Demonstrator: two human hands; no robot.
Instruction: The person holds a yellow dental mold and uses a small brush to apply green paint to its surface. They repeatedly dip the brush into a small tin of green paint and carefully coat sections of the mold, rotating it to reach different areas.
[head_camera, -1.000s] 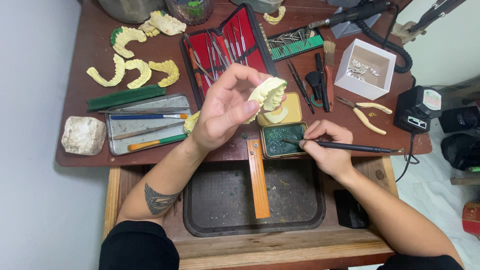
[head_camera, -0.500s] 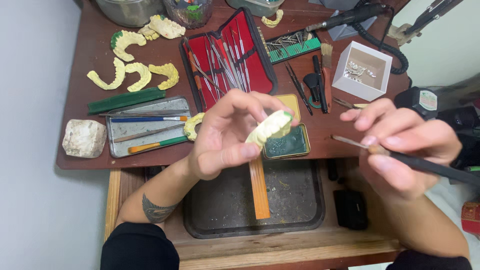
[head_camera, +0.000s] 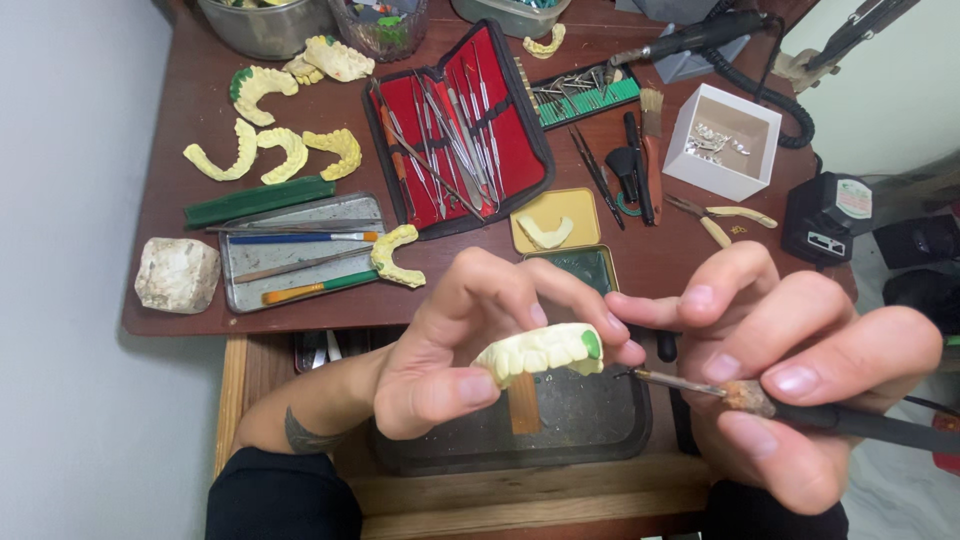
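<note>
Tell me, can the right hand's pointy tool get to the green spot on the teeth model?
Probably yes. The right hand holds the tool with its tip just beside the green spot, and the left hand grips the teeth model leaving that end bare.

Dark reddish-brown wooden desk (head_camera: 200, 120), pretty cluttered, shoved up against a plain white wall (head_camera: 70, 300) on the left. Lighter wood frame (head_camera: 232, 400) underneath, pale floor (head_camera: 900, 480) off right. Even, soft lighting.
</note>
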